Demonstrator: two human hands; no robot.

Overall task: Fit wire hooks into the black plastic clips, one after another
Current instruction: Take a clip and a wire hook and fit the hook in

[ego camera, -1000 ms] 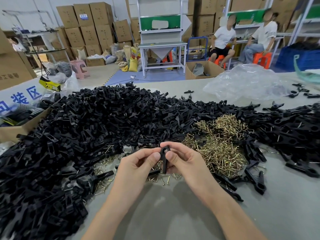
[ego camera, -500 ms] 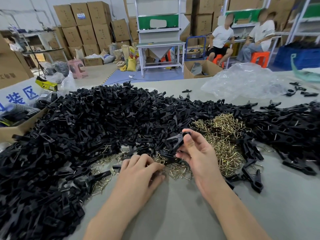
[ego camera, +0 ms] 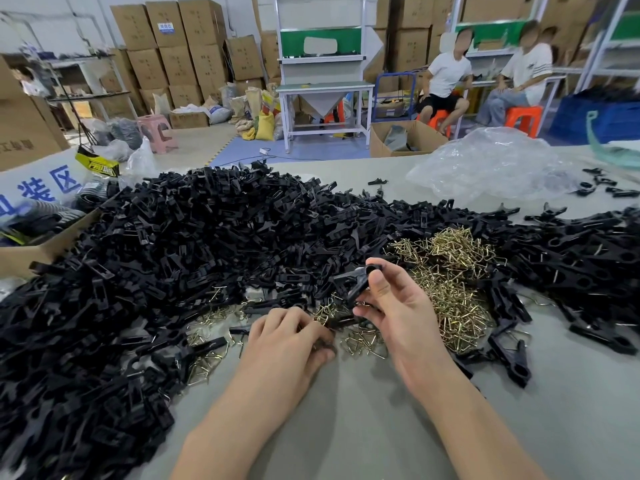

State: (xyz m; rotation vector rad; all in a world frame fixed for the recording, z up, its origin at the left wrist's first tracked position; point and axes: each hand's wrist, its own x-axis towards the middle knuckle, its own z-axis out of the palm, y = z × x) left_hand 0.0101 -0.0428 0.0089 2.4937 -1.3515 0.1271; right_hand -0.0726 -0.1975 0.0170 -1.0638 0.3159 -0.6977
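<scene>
A huge heap of black plastic clips covers the left and middle of the grey table. Brass-coloured wire hooks lie in a pile to its right. My right hand is raised and holds a black clip between thumb and fingers. My left hand rests palm down on the table, its fingertips curled among loose wire hooks; whether it grips one is hidden. More black clips with hooks fitted lie at the right.
A crumpled clear plastic bag lies at the back right of the table. A cardboard box stands at the left edge. Two people sit on orange stools beyond the table, among stacked cartons and a white workbench.
One second ago both hands held one clip together. My left hand has dropped onto the loose hooks, and my right hand has lifted the clip up and to the right.
</scene>
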